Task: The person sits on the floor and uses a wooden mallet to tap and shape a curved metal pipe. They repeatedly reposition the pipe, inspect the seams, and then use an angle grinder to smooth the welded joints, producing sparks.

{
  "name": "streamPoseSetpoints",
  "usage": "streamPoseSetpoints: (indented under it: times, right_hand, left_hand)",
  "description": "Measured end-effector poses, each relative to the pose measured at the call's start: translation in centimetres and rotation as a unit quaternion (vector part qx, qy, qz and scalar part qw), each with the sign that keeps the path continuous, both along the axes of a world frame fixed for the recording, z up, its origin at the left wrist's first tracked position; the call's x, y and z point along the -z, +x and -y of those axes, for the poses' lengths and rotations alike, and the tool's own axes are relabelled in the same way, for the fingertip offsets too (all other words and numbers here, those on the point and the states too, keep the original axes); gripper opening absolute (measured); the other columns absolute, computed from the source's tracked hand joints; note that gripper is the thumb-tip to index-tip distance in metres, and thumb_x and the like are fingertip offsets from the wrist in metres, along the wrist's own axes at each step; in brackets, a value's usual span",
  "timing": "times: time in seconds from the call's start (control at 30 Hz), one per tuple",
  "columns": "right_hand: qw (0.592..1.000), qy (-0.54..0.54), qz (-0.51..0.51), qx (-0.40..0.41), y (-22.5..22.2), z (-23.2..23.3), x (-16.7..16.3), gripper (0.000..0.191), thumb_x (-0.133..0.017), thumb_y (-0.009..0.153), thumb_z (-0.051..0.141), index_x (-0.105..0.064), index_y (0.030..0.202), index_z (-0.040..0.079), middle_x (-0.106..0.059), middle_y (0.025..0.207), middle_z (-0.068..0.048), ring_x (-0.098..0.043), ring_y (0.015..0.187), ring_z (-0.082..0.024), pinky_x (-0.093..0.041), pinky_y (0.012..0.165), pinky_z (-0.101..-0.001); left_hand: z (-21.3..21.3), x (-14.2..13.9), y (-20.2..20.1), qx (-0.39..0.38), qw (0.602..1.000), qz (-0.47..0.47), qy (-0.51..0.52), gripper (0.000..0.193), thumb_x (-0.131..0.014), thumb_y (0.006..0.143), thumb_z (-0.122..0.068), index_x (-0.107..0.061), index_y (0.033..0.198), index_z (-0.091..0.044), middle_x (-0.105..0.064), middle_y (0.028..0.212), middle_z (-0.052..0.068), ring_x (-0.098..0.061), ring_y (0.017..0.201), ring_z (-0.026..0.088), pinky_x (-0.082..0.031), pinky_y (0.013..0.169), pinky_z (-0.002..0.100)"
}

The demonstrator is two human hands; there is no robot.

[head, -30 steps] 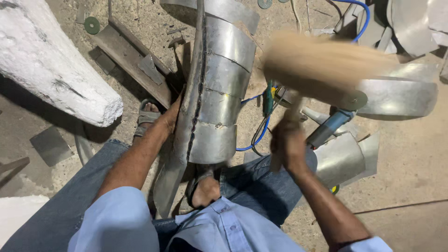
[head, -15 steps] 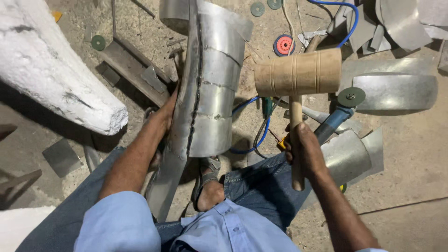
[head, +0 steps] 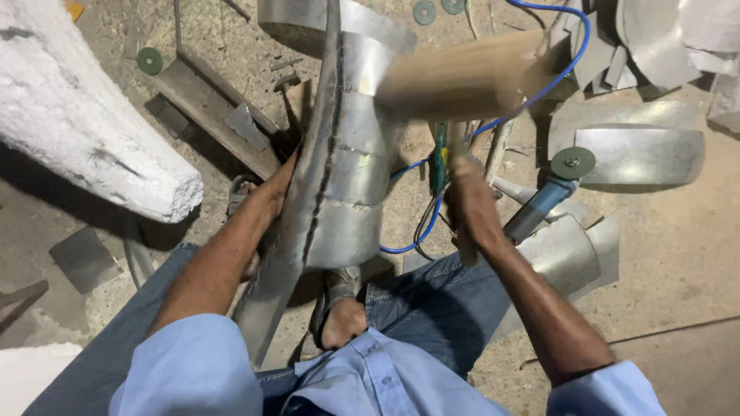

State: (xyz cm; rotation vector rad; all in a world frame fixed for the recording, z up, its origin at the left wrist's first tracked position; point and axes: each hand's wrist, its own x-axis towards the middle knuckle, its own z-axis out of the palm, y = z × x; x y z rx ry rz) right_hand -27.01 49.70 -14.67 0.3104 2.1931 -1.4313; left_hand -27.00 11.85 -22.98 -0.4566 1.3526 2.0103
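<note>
Head view: I see my right hand (head: pixel 472 202) with its fingers wrapped fully shut around the mallet (head: pixel 462 77) handle; the wooden head stands above my knuckles, blurred, just right of the sheet's upper part and partly over it. I cannot tell whether the head touches the metal.

My left hand (head: pixel 276 187) lies against the left edge of the sheet (head: pixel 351 169), a long curved piece of grey metal made of welded bands, with a dark seam running down it. The fingertips go behind the sheet, so I cannot tell how far they curl or whether they clamp it; the palm side presses on the edge. The sheet stands tilted between my two hands, its lower end down by my foot (head: pixel 343 316) in a sandal.

Just right of my right-hand fingers lies a grinder (head: pixel 543 196) with a green disc, on the floor beside more curved metal pieces (head: pixel 640 154). A blue cable (head: pixel 566 65) loops behind the mallet and runs down beneath my right hand. Left of my left-hand fingers sits a dark steel bar (head: pixel 212 108), and further left a large white block (head: pixel 85 123).
</note>
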Motion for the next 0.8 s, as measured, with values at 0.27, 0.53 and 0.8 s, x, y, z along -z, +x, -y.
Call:
streamPoseSetpoints:
  times: [0.27,0.53,0.8]
  right_hand:
    - [0.935,-0.288,0.14,0.154,4.5,0.7,1.1,0.035,-0.059,0.096,0.048,-0.044,0.095,0.017,-0.041,0.06,0.004,-0.039,0.04,-0.01,-0.036,0.035,-0.0287]
    - [0.986,-0.137,0.066,-0.072,5.8,4.5,5.2,0.029,-0.073,0.091,0.029,-0.057,0.106,0.009,-0.054,0.065,-0.005,-0.053,0.047,-0.02,-0.045,0.041,-0.0372]
    - [0.95,-0.272,-0.132,-0.074,11.0,-0.9,-3.1,0.061,-0.044,0.104,0.051,-0.054,0.145,0.008,-0.062,0.142,-0.017,-0.062,0.128,-0.026,-0.048,0.105,-0.0389]
  left_hand:
    - [4.6,-0.8,6.1,-0.039,0.999,0.018,0.002,0.053,-0.04,0.1,-0.05,-0.06,0.129,-0.01,-0.063,0.128,0.01,-0.061,0.117,0.027,-0.05,0.103,0.044]
    - [4.6,-6.7,8.2,-0.161,0.984,-0.072,0.026,0.05,-0.041,0.101,-0.048,-0.061,0.127,-0.01,-0.063,0.127,0.01,-0.061,0.117,0.027,-0.05,0.103,0.045]
    - [-1.4,-19.5,5.7,-0.244,0.929,-0.264,0.09,0.048,-0.041,0.101,-0.046,-0.062,0.125,-0.01,-0.063,0.126,0.009,-0.061,0.116,0.028,-0.049,0.104,0.045]
